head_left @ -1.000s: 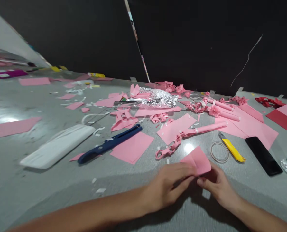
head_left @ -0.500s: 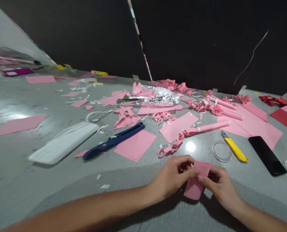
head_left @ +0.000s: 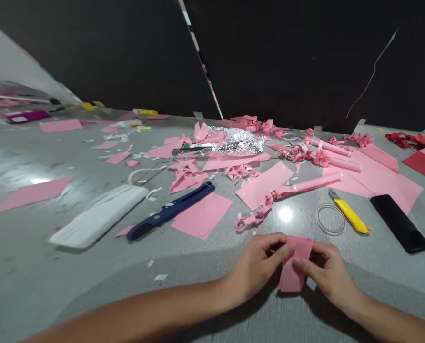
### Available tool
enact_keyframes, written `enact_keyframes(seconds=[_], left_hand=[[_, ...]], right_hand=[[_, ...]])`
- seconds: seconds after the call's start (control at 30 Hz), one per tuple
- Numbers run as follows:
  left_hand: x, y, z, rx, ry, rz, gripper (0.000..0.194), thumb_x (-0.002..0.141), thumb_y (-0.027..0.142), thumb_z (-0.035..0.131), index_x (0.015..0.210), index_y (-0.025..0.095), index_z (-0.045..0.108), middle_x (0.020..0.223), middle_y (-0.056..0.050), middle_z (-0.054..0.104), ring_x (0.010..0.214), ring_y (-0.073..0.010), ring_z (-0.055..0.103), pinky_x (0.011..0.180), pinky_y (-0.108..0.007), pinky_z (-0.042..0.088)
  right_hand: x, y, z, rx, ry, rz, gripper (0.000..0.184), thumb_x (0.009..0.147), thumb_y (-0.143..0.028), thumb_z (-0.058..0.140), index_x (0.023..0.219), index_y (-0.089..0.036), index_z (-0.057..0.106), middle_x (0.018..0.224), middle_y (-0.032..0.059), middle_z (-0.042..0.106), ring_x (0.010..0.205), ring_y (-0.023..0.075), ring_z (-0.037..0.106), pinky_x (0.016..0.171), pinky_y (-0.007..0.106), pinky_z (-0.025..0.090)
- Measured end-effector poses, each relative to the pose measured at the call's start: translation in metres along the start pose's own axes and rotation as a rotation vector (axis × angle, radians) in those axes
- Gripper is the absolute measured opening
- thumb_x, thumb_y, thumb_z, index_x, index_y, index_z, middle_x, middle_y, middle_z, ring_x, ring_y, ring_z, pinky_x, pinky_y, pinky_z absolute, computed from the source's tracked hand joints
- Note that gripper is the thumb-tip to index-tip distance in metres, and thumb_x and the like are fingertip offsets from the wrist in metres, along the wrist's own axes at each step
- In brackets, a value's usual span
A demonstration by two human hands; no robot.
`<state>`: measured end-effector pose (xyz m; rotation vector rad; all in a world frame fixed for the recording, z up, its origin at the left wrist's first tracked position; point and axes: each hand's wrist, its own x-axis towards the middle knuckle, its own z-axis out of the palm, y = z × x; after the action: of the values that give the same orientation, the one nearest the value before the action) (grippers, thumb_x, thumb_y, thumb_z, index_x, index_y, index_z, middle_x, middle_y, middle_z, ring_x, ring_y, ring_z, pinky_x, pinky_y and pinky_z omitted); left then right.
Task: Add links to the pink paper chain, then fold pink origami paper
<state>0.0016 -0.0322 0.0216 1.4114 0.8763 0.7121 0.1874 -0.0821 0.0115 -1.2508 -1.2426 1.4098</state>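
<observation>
Pink paper, a small folded rectangle (head_left: 294, 267), sits at the near edge of the grey tabletop (head_left: 37, 286), pinched between the left hand (head_left: 258, 267) and the right hand (head_left: 325, 274) — fingertips closed on its upper corners. Uneven pressure could skew the crease or tear the sheet. A yellow utility knife (head_left: 351, 216) lies just beyond, to the right.

Small pink paper (head_left: 294, 267), folded into narrow strip w/ crease. Stands nearly upright, just above grey table, near front edge.
</observation>
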Motion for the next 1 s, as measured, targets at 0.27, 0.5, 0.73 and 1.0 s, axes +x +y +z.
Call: enact_keyframes(seconds=[0.27,0.5,0.73,1.0], left_hand=[[-0.0011,0.0021,0.0017,0.006,-0.003,-0.027,0.035,0.094,0.043,0.063,0.074,0.016,0.070,0.060,0.003,0.053,0.056,-0.0114,0.046,0.056,-0.023,0.037],[-0.0012,-0.0002,0.0020,0.026,-0.001,-0.007,0.038,0.096,0.045,0.062,0.073,0.016,0.068,0.060,0.003,0.053,0.056,-0.0110,0.045,0.055,-0.022,0.037],[-0.0033,-0.0046,-0.0038,-0.047,-0.102,0.018,0.058,0.100,0.064,0.054,0.071,0.014,0.064,0.061,-0.001,0.056,0.056,-0.0128,0.052,0.056,-0.025,0.041],[-0.0046,-0.0071,-0.0002,0.269,-0.091,0.039,0.040,0.096,0.041,0.060,0.080,0.011,0.079,0.061,-0.002,0.064,0.057,-0.0124,0.052,0.055,-0.025,0.035]], right_hand=[[-0.0011,0.0051,0.0000,-0.042,0.026,0.004,0.029,0.089,-0.045,0.076,0.096,-0.019,0.087,0.087,0.0071,0.080,0.075,0.0219,0.066,0.072,0.033,0.051],[-0.0011,0.0081,0.0020,-0.040,0.021,-0.008,0.028,0.090,-0.043,0.076,0.096,-0.018,0.085,0.088,0.0077,0.080,0.078,0.0219,0.067,0.074,0.033,0.052],[0.0036,0.0015,-0.0044,0.096,0.070,-0.013,0.035,0.086,-0.049,0.081,0.086,-0.015,0.080,0.077,0.0051,0.073,0.068,0.0177,0.061,0.067,0.030,0.051],[0.0039,0.0060,-0.0023,0.080,0.105,-0.030,0.038,0.086,-0.052,0.081,0.084,-0.014,0.080,0.079,0.0057,0.072,0.069,0.0173,0.059,0.064,0.028,0.050]])
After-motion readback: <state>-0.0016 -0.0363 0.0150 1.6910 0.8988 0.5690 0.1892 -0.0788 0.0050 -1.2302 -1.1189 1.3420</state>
